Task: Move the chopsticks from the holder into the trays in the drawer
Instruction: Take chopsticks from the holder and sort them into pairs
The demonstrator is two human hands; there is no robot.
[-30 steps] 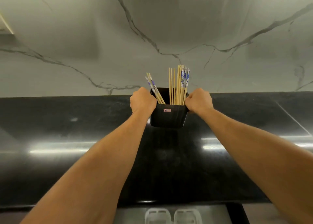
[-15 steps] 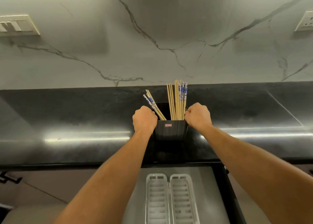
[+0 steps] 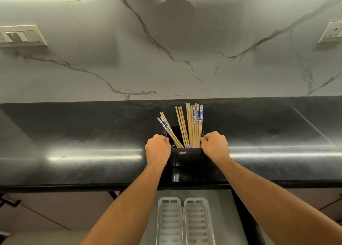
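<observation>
A black chopstick holder (image 3: pixel 185 156) stands on the black countertop (image 3: pixel 74 152), close to its front edge. Several bamboo chopsticks (image 3: pixel 192 126), some with blue-and-white tops, stick up from it; a smaller bunch (image 3: pixel 167 128) leans left. My left hand (image 3: pixel 157 149) grips the holder's left rim and my right hand (image 3: pixel 215 145) grips its right rim. Below the counter an open drawer (image 3: pixel 222 217) holds two white slotted trays, the left one (image 3: pixel 169 222) and the right one (image 3: pixel 199 224), side by side.
A grey marble-look wall rises behind the counter. A switch plate (image 3: pixel 20 35) is on the wall at the left and a socket (image 3: pixel 332 31) at the right. Cabinet fronts flank the drawer below the counter edge.
Both hands have drawn the holder from the back of the counter toward the front edge. The view has tilted down, bringing the drawer and its trays into sight.
</observation>
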